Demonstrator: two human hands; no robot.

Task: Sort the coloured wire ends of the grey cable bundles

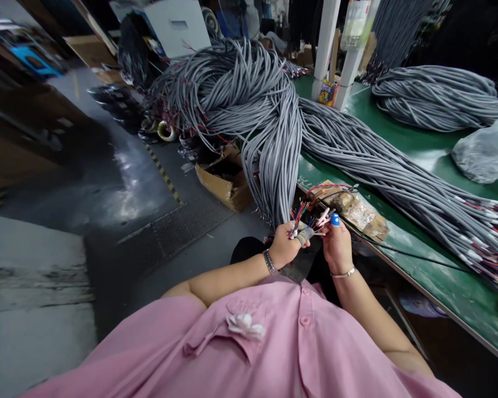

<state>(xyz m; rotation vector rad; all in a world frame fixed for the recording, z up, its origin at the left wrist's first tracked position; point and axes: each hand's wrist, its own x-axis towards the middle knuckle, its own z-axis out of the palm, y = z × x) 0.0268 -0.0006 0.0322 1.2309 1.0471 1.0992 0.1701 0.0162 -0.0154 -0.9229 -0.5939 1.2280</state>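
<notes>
My left hand is closed round the end of a grey cable, from which several thin coloured wires fan out. My right hand, with a blue cap on one fingertip, pinches at those wire ends right beside the left hand. Both hands are held just off the front edge of the green table, under a thick hanging bundle of grey cables. A bracelet sits on each wrist.
Long grey cable bundles lie across the table, and another coil rests at the far right. A taped brown packet lies near the table edge. A clear plastic bag and white posts stand further back. An open cardboard box sits on the floor.
</notes>
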